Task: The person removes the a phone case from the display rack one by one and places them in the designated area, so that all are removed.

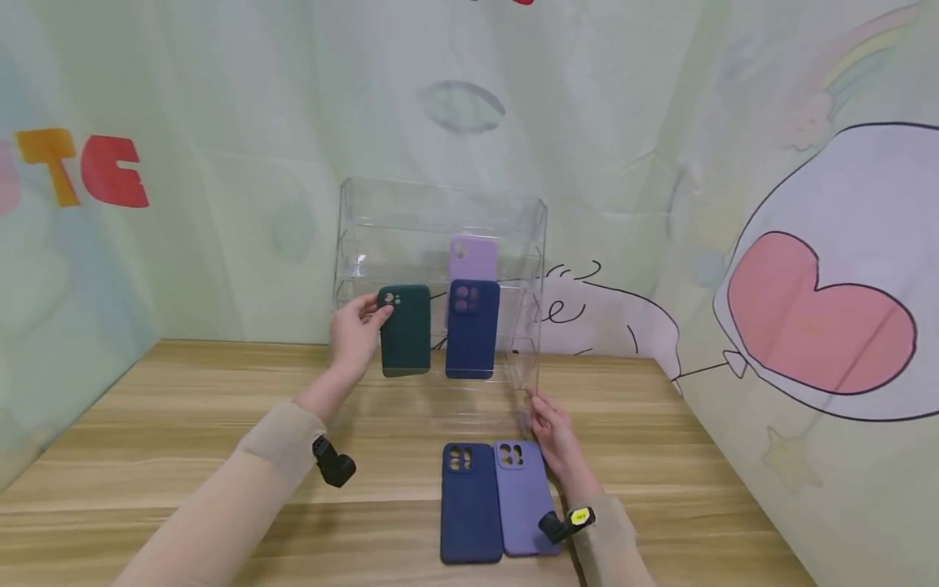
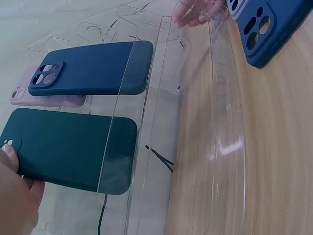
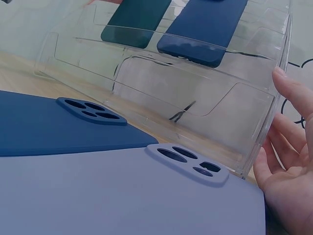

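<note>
In the head view my left hand (image 1: 358,330) pinches a dark green phone case (image 1: 406,334) by its upper left edge, beside the camera hole. The case's lower end sits behind the front lip of a tier of the clear acrylic display rack (image 1: 440,191). My right hand (image 1: 555,436) holds the rack's lower right side edge, with thumb and fingers around it in the right wrist view. A dark blue phone case (image 1: 473,334) stands in the same tier, right of the green one. Behind and above it stands a pink-lilac phone case (image 1: 477,253).
A second dark blue phone case (image 1: 471,509) and a purple phone case (image 1: 524,501) lie side by side on the wooden table (image 1: 220,399), in front of the rack. A printed cloth backdrop (image 1: 242,163) hangs close behind the rack.
</note>
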A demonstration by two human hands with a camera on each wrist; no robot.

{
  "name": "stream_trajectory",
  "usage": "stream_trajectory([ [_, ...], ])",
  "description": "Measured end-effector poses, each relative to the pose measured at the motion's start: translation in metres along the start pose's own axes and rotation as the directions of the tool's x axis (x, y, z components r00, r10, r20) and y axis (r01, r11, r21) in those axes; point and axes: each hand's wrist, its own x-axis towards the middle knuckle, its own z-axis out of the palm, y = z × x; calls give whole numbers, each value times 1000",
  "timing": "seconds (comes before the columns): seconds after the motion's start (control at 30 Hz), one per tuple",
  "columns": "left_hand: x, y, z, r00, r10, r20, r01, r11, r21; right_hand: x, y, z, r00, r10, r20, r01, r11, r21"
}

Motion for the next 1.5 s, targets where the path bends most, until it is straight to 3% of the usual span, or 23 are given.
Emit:
stream_trajectory([
  [0.43, -3, -1, 0, 999, 2, -38, -4, 998, -60, -2, 1, -2, 1000, 23, -20, -23, 999, -25],
  [0.97, -7, 17, -15, 986, 90, -139, -104, 990, -98, -2, 1, -1, 1000, 6, -4, -6, 999, 35],
  [1.27, -23, 23, -21, 1000, -5, -20, 2, 987, -160, -2, -1, 0, 999, 32, -26, -31, 999, 5],
  [1.5, -34, 17, -25, 989, -60, 137, 77, 990, -116, -2, -2, 1, 999, 26, -20, -26, 1000, 15],
])
